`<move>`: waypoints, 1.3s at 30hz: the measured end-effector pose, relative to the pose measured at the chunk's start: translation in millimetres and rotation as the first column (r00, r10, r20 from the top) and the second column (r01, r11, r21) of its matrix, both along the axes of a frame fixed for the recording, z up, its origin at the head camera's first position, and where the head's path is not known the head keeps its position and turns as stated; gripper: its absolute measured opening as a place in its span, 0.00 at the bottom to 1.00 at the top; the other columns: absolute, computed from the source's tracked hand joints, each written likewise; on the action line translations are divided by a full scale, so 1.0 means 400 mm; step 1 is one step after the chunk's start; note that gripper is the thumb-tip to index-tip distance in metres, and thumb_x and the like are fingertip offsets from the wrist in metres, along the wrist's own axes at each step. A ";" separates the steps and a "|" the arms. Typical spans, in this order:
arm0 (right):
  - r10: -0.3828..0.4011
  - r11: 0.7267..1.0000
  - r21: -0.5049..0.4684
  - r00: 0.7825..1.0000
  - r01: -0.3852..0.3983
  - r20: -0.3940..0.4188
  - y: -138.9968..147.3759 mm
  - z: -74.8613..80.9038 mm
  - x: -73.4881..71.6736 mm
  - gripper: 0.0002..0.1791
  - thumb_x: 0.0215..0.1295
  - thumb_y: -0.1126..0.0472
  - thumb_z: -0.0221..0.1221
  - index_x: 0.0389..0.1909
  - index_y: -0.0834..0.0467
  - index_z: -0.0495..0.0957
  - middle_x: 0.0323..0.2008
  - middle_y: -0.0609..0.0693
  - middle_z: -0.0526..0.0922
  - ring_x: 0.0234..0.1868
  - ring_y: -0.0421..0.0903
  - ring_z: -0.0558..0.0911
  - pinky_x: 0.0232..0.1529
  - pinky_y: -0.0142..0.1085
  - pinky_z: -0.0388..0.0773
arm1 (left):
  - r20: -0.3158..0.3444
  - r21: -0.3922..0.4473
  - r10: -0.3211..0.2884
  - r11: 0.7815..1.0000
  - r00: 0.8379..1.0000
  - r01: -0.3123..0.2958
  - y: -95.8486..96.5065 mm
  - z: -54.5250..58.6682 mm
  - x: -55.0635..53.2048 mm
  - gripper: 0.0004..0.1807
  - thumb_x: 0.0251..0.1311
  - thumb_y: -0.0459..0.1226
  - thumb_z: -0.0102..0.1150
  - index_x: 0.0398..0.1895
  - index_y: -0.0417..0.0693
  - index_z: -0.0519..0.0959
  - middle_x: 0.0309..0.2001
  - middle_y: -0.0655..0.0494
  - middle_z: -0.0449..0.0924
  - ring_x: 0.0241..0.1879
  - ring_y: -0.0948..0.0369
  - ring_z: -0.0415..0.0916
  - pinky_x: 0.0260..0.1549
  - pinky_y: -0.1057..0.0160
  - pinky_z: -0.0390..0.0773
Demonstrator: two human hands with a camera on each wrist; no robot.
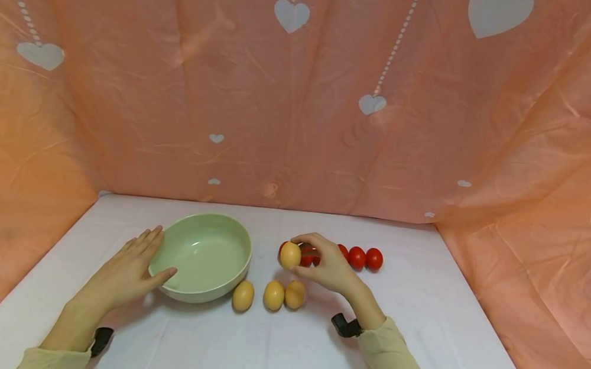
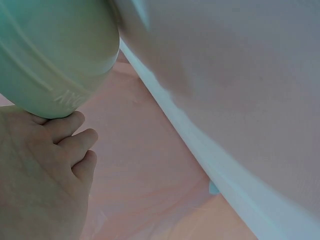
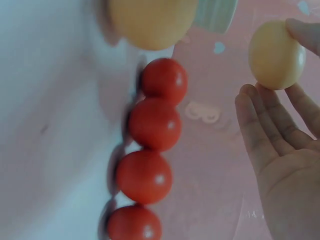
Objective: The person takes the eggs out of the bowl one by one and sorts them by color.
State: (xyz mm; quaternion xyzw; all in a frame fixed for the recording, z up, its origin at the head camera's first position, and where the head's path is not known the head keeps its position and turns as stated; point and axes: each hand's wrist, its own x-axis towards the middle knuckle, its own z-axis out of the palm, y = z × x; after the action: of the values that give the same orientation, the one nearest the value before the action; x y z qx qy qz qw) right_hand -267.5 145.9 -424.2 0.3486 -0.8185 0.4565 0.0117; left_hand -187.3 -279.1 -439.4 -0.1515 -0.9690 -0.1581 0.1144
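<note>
Between thumb and fingers my right hand (image 1: 327, 266) pinches a tan egg (image 1: 290, 255), raised in front of the row of red tomatoes (image 1: 356, 258). The right wrist view shows the held egg (image 3: 276, 55) at the fingertips, with the tomatoes (image 3: 144, 177) lined up to its left. My left hand (image 1: 124, 272) rests against the left side of a pale green bowl (image 1: 203, 259), fingers extended and thumb over the rim. In the left wrist view its fingers touch the bowl's outer wall (image 2: 60, 60). The bowl's visible inside holds nothing.
On the white table (image 1: 215, 349), one egg (image 1: 243, 296) lies by the bowl's right front edge. Two more eggs, one of them this egg (image 1: 274, 295), sit side by side to its right. An orange curtain with hearts (image 1: 293, 101) encloses the back and sides.
</note>
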 end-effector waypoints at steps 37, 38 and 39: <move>0.033 0.933 0.351 0.989 -0.082 0.142 0.117 -0.049 0.009 0.25 0.47 0.65 0.76 0.49 0.55 0.81 0.42 0.43 0.81 0.39 0.44 0.80 0.41 0.33 0.82 | 0.001 -0.008 0.000 1.000 1.000 0.000 0.000 0.001 -0.002 0.51 0.68 0.57 0.62 0.76 0.23 0.57 0.77 0.26 0.56 0.75 0.31 0.55 0.73 0.33 0.57; 0.037 0.931 0.355 0.989 -0.087 0.145 0.115 -0.050 0.009 0.25 0.47 0.65 0.77 0.48 0.55 0.81 0.41 0.43 0.81 0.38 0.44 0.80 0.40 0.33 0.82 | 0.003 -0.008 0.001 1.000 1.000 -0.001 0.000 0.001 -0.001 0.52 0.68 0.57 0.62 0.76 0.23 0.57 0.77 0.26 0.55 0.75 0.31 0.55 0.73 0.33 0.57; 0.041 0.929 0.358 0.988 -0.092 0.147 0.113 -0.051 0.010 0.25 0.47 0.65 0.78 0.48 0.55 0.81 0.40 0.43 0.81 0.38 0.44 0.80 0.40 0.33 0.82 | 0.004 -0.008 0.001 1.000 1.000 -0.001 0.000 0.000 -0.001 0.51 0.68 0.57 0.62 0.76 0.23 0.57 0.77 0.26 0.55 0.75 0.31 0.54 0.73 0.33 0.57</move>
State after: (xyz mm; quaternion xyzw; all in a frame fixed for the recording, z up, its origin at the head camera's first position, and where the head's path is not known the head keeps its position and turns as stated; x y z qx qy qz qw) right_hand -263.5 190.9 -444.6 0.3402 -0.8754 0.3198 -0.1249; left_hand -187.8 -279.3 -439.3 -0.1511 -0.9699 -0.1546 0.1120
